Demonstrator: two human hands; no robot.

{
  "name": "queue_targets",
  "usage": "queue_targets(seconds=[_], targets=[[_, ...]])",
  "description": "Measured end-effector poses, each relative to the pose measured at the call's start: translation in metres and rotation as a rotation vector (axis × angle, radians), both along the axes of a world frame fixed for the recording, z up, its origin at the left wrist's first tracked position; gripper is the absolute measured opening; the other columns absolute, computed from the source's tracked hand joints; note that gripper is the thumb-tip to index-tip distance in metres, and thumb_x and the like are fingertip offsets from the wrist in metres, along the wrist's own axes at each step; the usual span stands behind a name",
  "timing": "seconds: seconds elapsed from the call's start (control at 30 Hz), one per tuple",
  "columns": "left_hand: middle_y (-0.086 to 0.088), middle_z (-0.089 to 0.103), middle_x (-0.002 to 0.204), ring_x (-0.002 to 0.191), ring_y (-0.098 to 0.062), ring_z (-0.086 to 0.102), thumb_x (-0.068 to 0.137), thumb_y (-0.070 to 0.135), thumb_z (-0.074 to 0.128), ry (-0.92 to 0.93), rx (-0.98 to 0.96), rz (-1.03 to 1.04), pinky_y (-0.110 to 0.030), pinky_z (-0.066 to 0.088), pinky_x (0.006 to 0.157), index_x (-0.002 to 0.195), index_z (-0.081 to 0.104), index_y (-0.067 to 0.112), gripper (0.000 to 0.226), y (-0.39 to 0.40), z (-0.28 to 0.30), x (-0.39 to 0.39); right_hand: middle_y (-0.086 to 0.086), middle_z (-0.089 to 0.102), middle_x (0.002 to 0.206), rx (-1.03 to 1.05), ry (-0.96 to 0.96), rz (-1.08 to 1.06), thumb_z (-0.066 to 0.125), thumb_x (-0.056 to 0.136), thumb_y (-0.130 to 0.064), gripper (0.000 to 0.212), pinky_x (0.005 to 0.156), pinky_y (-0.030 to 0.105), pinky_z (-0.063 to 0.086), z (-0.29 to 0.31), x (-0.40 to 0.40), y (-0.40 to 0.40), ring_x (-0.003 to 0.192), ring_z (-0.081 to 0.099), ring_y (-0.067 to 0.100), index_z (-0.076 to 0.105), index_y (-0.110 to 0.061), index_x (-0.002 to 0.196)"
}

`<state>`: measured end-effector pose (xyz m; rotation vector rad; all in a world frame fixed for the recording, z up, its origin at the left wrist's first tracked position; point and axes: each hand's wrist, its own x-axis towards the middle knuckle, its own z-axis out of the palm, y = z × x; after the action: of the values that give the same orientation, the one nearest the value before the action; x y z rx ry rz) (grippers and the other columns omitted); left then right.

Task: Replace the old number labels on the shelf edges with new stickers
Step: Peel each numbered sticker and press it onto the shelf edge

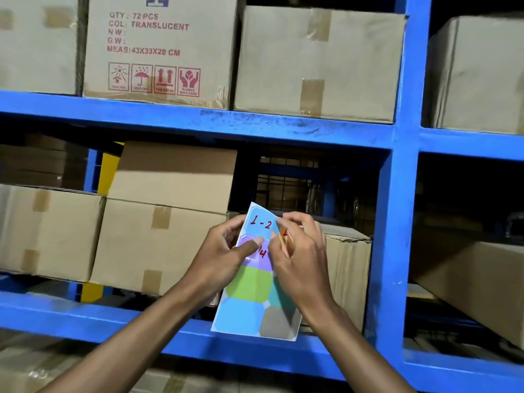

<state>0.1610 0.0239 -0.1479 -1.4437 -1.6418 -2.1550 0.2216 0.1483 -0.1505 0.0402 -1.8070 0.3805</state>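
Observation:
A sticker sheet [252, 304] with coloured octagon labels, some marked in red such as "1-2", hangs in front of the blue shelving. My left hand [224, 256] grips the sheet's left side, thumb pressed on a purple label. My right hand [300, 251] pinches an orange sticker [285, 236] with a red number at the sheet's upper right, partly lifted from the backing. The upper blue shelf edge [255, 123] shows scuffed, bare paint; no old label is visible on it. The lower shelf edge [85, 319] runs behind my forearms.
Taped cardboard boxes [158, 52] fill the upper shelf, one printed "72 PCS TRANSLUCENT". More boxes [153, 239] sit on the middle shelf. A blue upright post [397, 222] stands to the right, with another bay and a tilted box [476, 282] beyond it.

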Motion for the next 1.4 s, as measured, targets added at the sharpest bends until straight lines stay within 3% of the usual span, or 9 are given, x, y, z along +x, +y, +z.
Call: queue_targets(seconds=[0.23, 0.43, 0.67, 0.9, 1.07, 1.13, 1.2, 1.27, 1.4], targets=[[-0.005, 0.075, 0.098, 0.079, -0.016, 0.070, 0.087, 0.000, 0.060, -0.012, 0.027, -0.013, -0.027, 0.058, 0.066, 0.112, 0.064, 0.014, 0.029, -0.004, 0.004, -0.009, 0.000, 0.057, 0.109, 0.025, 0.038, 0.006, 0.057, 0.081, -0.018, 0.021, 0.088, 0.036, 0.045, 0.010, -0.006, -0.006, 0.100, 0.048, 0.013, 0.061, -0.014, 0.102], [-0.008, 0.070, 0.081, 0.065, -0.017, 0.058, 0.090, 0.001, 0.055, 0.099, -0.056, 0.040, -0.027, 0.048, 0.058, 0.103, 0.067, 0.020, 0.026, -0.014, 0.010, -0.017, 0.007, 0.057, 0.116, 0.408, -0.058, -0.134, 0.054, 0.079, -0.012, 0.052, 0.086, 0.029, 0.036, 0.025, -0.008, -0.010, 0.103, 0.052, 0.021, 0.052, -0.018, 0.130], [-0.025, 0.067, 0.088, 0.065, -0.021, 0.056, 0.088, -0.001, 0.056, 0.157, -0.115, 0.067, -0.032, 0.046, 0.062, 0.104, 0.064, 0.016, 0.024, -0.025, 0.018, -0.028, 0.013, 0.060, 0.115, 0.613, -0.102, -0.251, 0.060, 0.072, -0.012, 0.051, 0.083, 0.034, 0.046, 0.036, -0.010, -0.014, 0.105, 0.058, 0.029, 0.058, -0.012, 0.123], [0.004, 0.072, 0.071, 0.055, -0.010, 0.060, 0.087, -0.002, 0.059, 0.061, -0.145, -0.007, -0.017, 0.046, 0.049, 0.117, 0.056, 0.026, 0.042, -0.026, 0.019, -0.035, 0.001, 0.062, 0.103, 0.512, -0.099, -0.085, 0.057, 0.081, -0.016, 0.009, 0.081, 0.025, 0.033, 0.045, -0.013, -0.015, 0.099, 0.053, 0.018, 0.057, -0.015, 0.089], [-0.004, 0.070, 0.084, 0.059, -0.012, 0.063, 0.082, -0.002, 0.066, 0.127, -0.190, -0.003, -0.021, 0.049, 0.055, 0.133, 0.040, 0.030, 0.065, -0.031, 0.024, -0.038, -0.007, 0.065, 0.087, 0.182, -0.117, 0.166, 0.058, 0.077, -0.008, 0.010, 0.083, 0.038, 0.045, 0.049, -0.011, -0.014, 0.088, 0.058, 0.013, 0.058, -0.018, 0.080], [-0.003, 0.071, 0.078, 0.058, -0.011, 0.064, 0.082, -0.003, 0.066, 0.138, -0.199, -0.041, -0.021, 0.050, 0.053, 0.135, 0.037, 0.030, 0.070, -0.034, 0.029, -0.039, -0.006, 0.067, 0.085, 0.054, -0.104, 0.230, 0.059, 0.077, -0.005, 0.012, 0.082, 0.042, 0.050, 0.051, -0.008, -0.014, 0.087, 0.061, 0.014, 0.061, -0.016, 0.078], [-0.006, 0.072, 0.073, 0.058, -0.014, 0.063, 0.083, -0.004, 0.064, 0.124, -0.208, -0.095, -0.023, 0.052, 0.052, 0.136, 0.036, 0.032, 0.070, -0.037, 0.034, -0.041, -0.004, 0.069, 0.082, -0.060, -0.051, 0.294, 0.058, 0.077, -0.002, 0.014, 0.077, 0.033, 0.053, 0.055, -0.004, -0.013, 0.081, 0.063, 0.011, 0.062, -0.015, 0.075], [-0.011, 0.074, 0.084, 0.065, -0.020, 0.065, 0.085, -0.004, 0.062, 0.108, -0.206, -0.113, -0.029, 0.056, 0.058, 0.136, 0.036, 0.035, 0.069, -0.038, 0.037, -0.045, -0.002, 0.070, 0.077, -0.145, 0.003, 0.351, 0.056, 0.077, 0.002, 0.017, 0.069, 0.019, 0.052, 0.061, -0.002, -0.011, 0.074, 0.063, 0.005, 0.062, -0.013, 0.072], [-0.017, 0.072, 0.100, 0.079, -0.029, 0.066, 0.087, -0.003, 0.059, 0.145, -0.206, -0.058, -0.045, 0.055, 0.075, 0.135, 0.038, 0.036, 0.065, -0.030, 0.044, -0.051, 0.009, 0.068, 0.078, -0.225, 0.008, 0.436, 0.054, 0.080, 0.003, 0.016, 0.072, 0.030, 0.053, 0.073, 0.000, -0.006, 0.074, 0.063, 0.008, 0.058, -0.011, 0.072]])
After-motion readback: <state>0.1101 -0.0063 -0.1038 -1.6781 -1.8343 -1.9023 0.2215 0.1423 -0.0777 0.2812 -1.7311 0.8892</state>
